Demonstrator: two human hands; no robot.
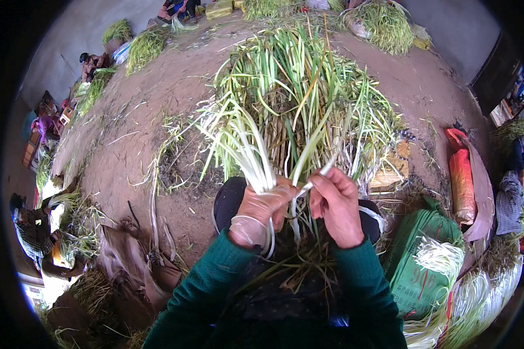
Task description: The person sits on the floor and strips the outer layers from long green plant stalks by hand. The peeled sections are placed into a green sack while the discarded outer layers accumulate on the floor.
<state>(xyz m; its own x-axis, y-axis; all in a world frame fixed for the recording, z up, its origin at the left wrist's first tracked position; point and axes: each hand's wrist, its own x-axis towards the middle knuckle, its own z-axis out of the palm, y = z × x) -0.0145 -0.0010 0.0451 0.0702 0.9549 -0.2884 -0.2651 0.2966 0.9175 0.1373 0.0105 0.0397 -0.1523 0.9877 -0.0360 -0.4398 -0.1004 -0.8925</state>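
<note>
My left hand (264, 203), in a thin see-through glove, grips a bunch of pale leafy stalks (249, 161) whose green ends fan up and to the left. My right hand (334, 200) is bare and pinches a single white stalk (316, 179) between thumb and fingers, close to the left hand. Another pale stalk (305, 155) stands between the two hands. In front of my knees lies a large heap of long green-leaved stalks (284, 78), with brown dry leaves among them. Dry leaves and stalks (305, 266) lie in my lap.
On the right stand a green woven sack (423, 257) bearing white stalks (439, 257), a red-orange roll (463, 187) and bundled stalks (484, 296). A brown cloth (126, 261) lies at left. Several people sit by other heaps; the nearest person (35, 235) is at left.
</note>
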